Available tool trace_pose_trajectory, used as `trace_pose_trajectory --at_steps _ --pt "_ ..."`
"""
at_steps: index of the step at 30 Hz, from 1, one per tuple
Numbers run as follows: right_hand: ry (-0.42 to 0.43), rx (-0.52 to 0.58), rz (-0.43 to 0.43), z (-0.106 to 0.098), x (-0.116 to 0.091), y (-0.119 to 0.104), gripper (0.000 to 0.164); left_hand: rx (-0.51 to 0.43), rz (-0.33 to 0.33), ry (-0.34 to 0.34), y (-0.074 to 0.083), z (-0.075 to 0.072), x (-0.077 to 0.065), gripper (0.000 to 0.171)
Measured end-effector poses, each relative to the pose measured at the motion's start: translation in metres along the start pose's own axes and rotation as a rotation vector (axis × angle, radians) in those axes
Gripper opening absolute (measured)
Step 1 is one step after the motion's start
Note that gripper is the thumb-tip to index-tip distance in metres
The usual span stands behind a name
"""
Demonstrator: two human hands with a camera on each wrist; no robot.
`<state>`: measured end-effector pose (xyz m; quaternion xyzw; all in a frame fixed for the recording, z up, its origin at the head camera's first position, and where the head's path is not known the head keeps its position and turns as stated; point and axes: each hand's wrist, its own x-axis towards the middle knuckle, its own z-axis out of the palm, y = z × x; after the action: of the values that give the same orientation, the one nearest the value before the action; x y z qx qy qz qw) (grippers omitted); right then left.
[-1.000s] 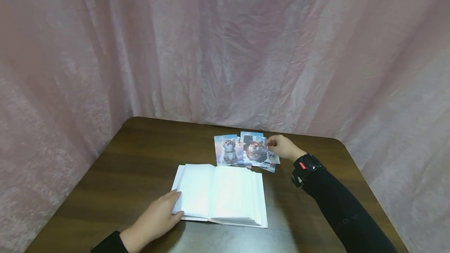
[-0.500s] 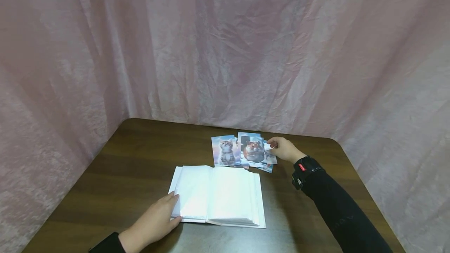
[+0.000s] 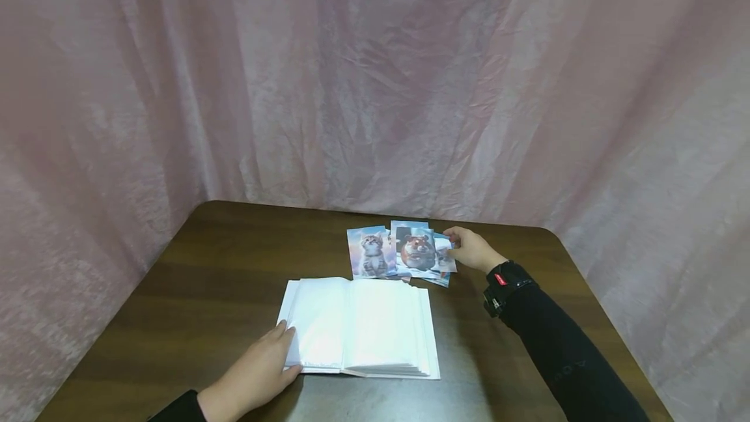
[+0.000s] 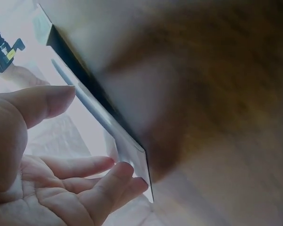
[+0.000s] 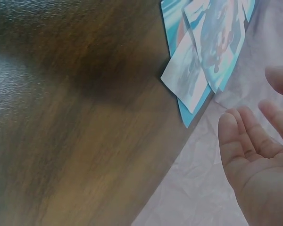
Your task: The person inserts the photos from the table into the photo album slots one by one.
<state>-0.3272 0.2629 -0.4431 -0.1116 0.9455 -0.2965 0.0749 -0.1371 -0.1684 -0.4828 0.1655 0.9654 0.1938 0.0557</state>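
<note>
A white photo album point(image 3: 383, 324) lies open on the brown table, its visible pages blank. At its lower left corner my left hand point(image 3: 252, 370) rests, the thumb by the bottom edge and the other fingers along the left edge. The left wrist view shows these fingers point(image 4: 104, 193) loosely extended against the cover. Behind the album is a loose group of overlapping picture cards, with a kitten card point(image 3: 372, 254) on the left and a hamster card point(image 3: 417, 251) beside it. My right hand point(image 3: 473, 249) is at the group's right edge; the right wrist view shows its fingers loosely bent, holding nothing.
The wooden table point(image 3: 222, 292) has rounded far corners. A pink velvet curtain point(image 3: 375, 83) hangs right behind its far edge. A partly covered card point(image 3: 445, 256) sticks out on the right of the group.
My right hand has drawn slightly rightward relative to the cards. The head view has shifted a little. My left hand stays at the album's corner.
</note>
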Motion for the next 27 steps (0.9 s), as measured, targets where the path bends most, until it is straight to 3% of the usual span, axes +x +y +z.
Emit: trace_pose_trajectory --at_steps 13,27 --pt "0.035 0.015 -0.009 0.002 -0.004 0.005 0.052 0.021 0.000 0.013 0.000 0.001 0.003 0.065" --pt "0.053 0.001 0.005 0.002 -0.010 0.012 0.053 0.016 0.061 0.016 0.005 -0.001 0.008 0.065"
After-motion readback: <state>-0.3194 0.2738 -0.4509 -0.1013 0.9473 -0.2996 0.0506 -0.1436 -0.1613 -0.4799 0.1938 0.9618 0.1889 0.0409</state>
